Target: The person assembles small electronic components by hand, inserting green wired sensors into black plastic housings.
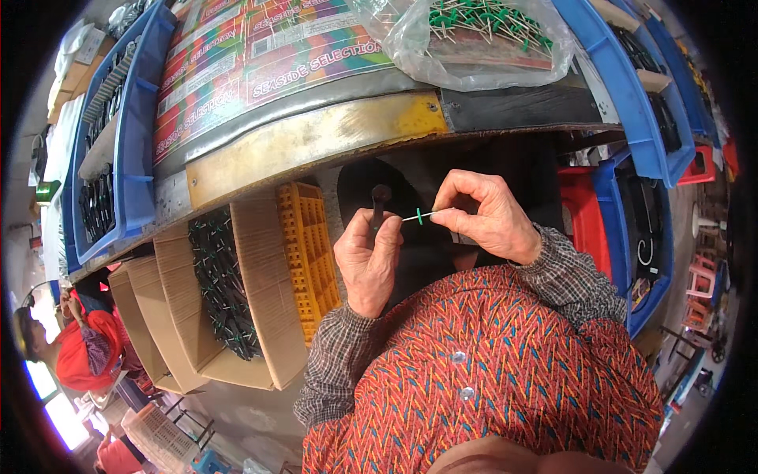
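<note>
Between my hands, in front of my body, lies a thin pale pin with a green crosspiece (419, 216), held nearly level. My right hand (493, 217) is closed, pinching the pin's right end between thumb and fingertips. My left hand (368, 261) is closed around a dark part with a rounded top (381, 194) that stands up above the fingers; its lower portion is hidden in the grip. The pin's left end reaches the left thumb and fingertip, where I cannot tell whether it enters the dark part.
A clear plastic bag (474, 75) of similar green-and-pale pins lies on the workbench (316, 130). Blue crates (138, 134) with dark parts flank it. Left below stand a cardboard box (272, 316) of dark pieces and a yellow crate (308, 245). Another person in red (87, 351) is far left.
</note>
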Motion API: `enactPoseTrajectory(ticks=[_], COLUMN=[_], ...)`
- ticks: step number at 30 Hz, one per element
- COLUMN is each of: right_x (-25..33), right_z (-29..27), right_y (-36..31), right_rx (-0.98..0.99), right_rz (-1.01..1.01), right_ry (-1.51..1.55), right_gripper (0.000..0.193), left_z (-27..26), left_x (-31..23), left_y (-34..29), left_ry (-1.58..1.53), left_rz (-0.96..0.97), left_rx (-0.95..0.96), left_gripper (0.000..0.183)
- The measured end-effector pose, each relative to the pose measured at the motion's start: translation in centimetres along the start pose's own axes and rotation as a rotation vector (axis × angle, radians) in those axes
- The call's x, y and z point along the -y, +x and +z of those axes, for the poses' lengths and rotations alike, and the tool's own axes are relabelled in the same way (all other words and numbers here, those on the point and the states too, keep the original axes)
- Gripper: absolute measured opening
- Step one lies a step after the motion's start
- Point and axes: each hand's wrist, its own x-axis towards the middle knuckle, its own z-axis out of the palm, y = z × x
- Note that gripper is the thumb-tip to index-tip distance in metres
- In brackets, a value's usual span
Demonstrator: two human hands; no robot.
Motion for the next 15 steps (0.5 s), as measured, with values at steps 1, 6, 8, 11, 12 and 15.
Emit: enactPoseTrajectory(ticks=[1,6,8,11,12,15], right_x=[0.1,-0.3,-0.8,-1.1,-1.1,-1.0], right_z=[0.0,0.1,0.2,0.3,0.4,0.3], right_y=[0.0,0.0,0.1,0.0,0.0,0.0], right_rx=[0.004,-0.037,-0.045,-0.060,-0.054,-0.042], right_rz=[0.023,0.018,-0.007,-0.047,-0.009,0.038], right_ry=[0.017,-0.086,-0.176,-0.163,-0.141,-0.113], right_gripper=[0.008,0.012,0.014,0.018,0.018,0.016], left_z=[0.0,-0.2,-0.4,-0.2,-0.2,-0.2], left_x=[-0.2,0.3,0.6,0.5,0.5,0.5], left_y=[0.0,0.1,0.1,0.1,0.1,0.0], left_ry=[-0.023,-0.024,-0.017,-0.016,-0.016,-0.013], left_rz=[-0.018,-0.012,0.021,0.014,0.012,0.004], left_rx=[-0.001,-0.014,0.001,-0.001,-0.002,-0.002], left_gripper=[0.012,0.013,0.011,0.011,0.011,0.011])
